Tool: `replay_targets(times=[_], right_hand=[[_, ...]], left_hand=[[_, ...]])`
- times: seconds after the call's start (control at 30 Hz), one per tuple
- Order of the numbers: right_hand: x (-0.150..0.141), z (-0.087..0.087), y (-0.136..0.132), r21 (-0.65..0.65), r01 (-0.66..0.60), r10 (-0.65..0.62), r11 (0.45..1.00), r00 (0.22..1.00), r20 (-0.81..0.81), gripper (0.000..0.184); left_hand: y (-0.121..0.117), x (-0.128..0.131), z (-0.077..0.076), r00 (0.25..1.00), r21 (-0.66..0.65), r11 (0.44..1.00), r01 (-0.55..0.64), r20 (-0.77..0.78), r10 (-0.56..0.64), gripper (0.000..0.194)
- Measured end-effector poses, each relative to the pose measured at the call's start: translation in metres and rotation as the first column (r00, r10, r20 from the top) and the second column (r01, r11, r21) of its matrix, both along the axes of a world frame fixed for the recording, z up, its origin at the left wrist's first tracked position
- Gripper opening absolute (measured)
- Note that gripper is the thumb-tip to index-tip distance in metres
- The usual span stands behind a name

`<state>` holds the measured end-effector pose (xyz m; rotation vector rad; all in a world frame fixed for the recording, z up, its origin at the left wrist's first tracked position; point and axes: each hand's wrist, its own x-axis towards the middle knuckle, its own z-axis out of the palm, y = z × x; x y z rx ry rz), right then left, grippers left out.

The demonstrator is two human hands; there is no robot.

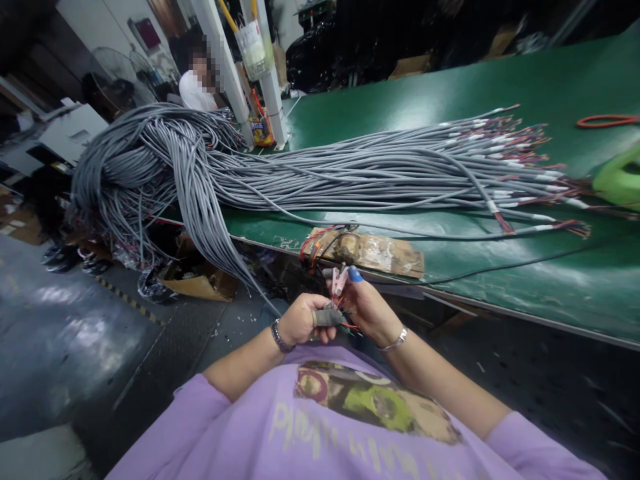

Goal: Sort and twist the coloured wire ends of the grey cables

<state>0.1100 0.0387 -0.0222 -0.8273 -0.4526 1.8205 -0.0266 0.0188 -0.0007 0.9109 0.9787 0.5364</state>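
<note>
My left hand (305, 320), with a grey cover on one finger, is closed round the end of a grey cable (267, 300). Thin coloured wires (350, 325) fan out from that end between my two hands. My right hand (370, 307) has a blue cover on a fingertip. Its fingers are closed on a small pale pink clip (339, 281), just above the wires. Whether the clip bites on a wire is too small to tell. Both hands are close together in front of the bench edge.
Many grey cables (320, 173) lie along the green bench (525, 280), draping off its left end. A taped cardboard piece (375, 252) sits at the near edge. White posts (273, 87) rise behind. A green object (620, 177) is at far right; a person (197, 90) is behind.
</note>
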Motion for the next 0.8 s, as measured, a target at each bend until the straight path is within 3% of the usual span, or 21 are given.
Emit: replay_targets(times=[0.2, 0.8], right_hand=[[-0.0006, -0.0024, 0.0039, -0.056, -0.036, 0.034, 0.998, 0.998, -0.048, 0.030], [0.0003, 0.0009, 0.0003, -0.037, -0.072, 0.070, 0.997, 0.997, -0.044, 0.041]], left_hand=[[0.0047, 0.0027, -0.0059, 0.999, -0.015, 1.000, -0.022, 0.037, 0.023, 0.060], [0.0036, 0.0017, -0.0047, 0.999, -0.058, 0.998, -0.024, 0.034, 0.026, 0.054]])
